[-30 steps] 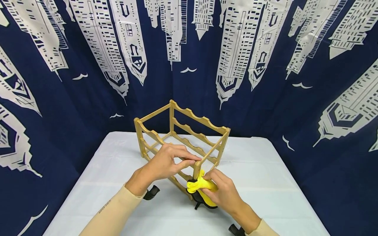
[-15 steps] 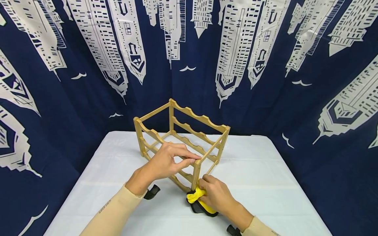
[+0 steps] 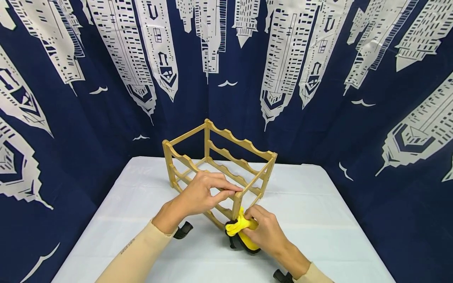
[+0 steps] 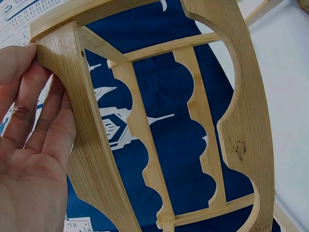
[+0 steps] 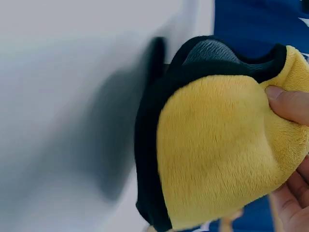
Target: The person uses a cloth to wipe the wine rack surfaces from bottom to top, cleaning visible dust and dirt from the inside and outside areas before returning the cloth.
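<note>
A light wooden wine rack (image 3: pixel 257 173) with scalloped rails stands on the table. My left hand (image 3: pixel 203 193) pinches its top rail at the near corner, thumb on one side and fingers on the other; the left wrist view shows those fingers along the scalloped rail (image 4: pixel 91 125). Below that corner, my right hand (image 3: pixel 267 231) grips a yellow cleaning cloth (image 3: pixel 240 225) against the near corner post (image 3: pixel 236 206). Black edging and a grey underside show on the cloth (image 5: pixel 212 145) in the right wrist view, its loose part hanging down. The post behind the cloth is partly hidden.
A white cover (image 3: pixel 318 212) lies over the table. Behind it hangs a dark blue curtain (image 3: pixel 233 106) with white upside-down buildings. Black straps (image 3: pixel 183 230) show beneath the left wrist and near the right one (image 3: pixel 283 276).
My right hand slid down the near post with the cloth, then came back up part of the way. The left hand keeps its hold on the rack's corner.
</note>
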`<action>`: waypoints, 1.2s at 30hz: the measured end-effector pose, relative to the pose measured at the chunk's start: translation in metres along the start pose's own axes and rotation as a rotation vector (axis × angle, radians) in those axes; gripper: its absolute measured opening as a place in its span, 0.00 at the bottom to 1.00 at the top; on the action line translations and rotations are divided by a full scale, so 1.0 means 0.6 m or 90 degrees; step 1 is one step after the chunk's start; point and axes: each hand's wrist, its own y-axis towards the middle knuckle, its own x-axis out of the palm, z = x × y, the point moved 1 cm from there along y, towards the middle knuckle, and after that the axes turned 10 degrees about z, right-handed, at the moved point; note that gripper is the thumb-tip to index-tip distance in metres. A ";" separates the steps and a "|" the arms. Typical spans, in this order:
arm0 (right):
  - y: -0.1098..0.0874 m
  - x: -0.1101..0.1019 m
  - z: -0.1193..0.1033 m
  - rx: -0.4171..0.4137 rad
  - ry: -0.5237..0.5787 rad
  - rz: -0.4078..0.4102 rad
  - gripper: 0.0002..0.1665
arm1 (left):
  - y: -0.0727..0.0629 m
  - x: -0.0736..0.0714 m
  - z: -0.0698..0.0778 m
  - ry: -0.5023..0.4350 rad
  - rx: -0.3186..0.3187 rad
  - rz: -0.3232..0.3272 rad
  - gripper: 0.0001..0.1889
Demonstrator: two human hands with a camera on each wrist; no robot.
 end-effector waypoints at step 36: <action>0.056 -0.120 0.047 0.080 -0.024 0.133 0.34 | 0.006 0.037 0.038 0.078 -0.007 0.015 0.16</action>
